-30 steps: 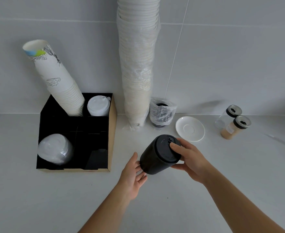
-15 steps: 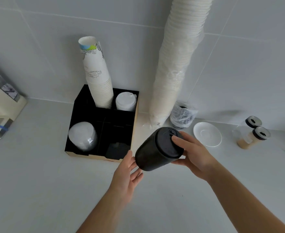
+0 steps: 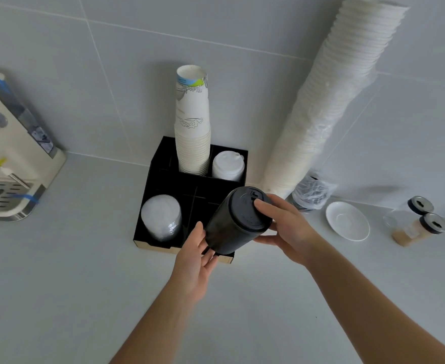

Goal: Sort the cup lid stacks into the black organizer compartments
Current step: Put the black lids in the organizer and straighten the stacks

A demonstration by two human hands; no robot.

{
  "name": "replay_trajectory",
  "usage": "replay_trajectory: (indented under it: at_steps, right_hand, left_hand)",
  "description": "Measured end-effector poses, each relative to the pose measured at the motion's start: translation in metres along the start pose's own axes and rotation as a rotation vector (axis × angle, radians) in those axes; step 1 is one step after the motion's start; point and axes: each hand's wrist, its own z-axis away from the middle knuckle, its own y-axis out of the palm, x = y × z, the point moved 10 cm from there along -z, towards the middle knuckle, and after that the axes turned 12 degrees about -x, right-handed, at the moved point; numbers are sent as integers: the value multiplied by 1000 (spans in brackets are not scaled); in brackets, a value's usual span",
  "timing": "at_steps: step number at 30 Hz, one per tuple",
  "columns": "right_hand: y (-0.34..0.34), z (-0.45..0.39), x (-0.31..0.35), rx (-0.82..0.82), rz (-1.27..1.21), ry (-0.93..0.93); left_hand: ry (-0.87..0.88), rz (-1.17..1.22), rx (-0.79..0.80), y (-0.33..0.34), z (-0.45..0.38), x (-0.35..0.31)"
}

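Note:
A tilted stack of black cup lids (image 3: pixel 236 222) hangs over the front right corner of the black organizer (image 3: pixel 161 166). My right hand (image 3: pixel 284 229) grips its top end, thumb on the top lid. My left hand (image 3: pixel 195 258) supports its lower end from below with the fingers spread. Inside the organizer, a wrapped stack of clear lids (image 3: pixel 161 216) fills the front left compartment and a stack of white lids (image 3: pixel 228 166) the back right one. A stack of printed paper cups (image 3: pixel 192 127) stands in the back left compartment. The front right compartment is hidden behind the black stack.
A tall wrapped column of white paper cups (image 3: pixel 329 101) leans on the tiled wall right of the organizer. Beside it sit a bagged bundle of black lids (image 3: pixel 312 193), a white saucer (image 3: pixel 347 224) and two black-capped jars (image 3: pixel 421 222). A cream machine (image 3: pixel 8 158) stands far left.
Both hands have carried the black lid stack left and away from me, from the counter in front of the saucer to above the organizer's front right corner. The camera view has swung left.

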Motion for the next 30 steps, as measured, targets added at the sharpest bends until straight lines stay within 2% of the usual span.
replay_trajectory:
  at_steps: [8,15,18,23,30]
  right_hand:
    - [36,-15,4,-56,31,-13]
    - [42,-31,-11,-97,106,37]
    - [42,-39,-16,-120,153,39]
    - [36,-49,-28,-180,327,-24]
    - [37,-57,-35,-188,374,-78]
  left_hand:
    - [-12,-16,17,0,-16,-24]
    - [-31,-80,-14,-3,-32,-24]
    - [-69,-146,29,4,-34,-20]
    - [-79,-242,79,6,-41,-12]
    - [-18,-272,97,4,-57,0]
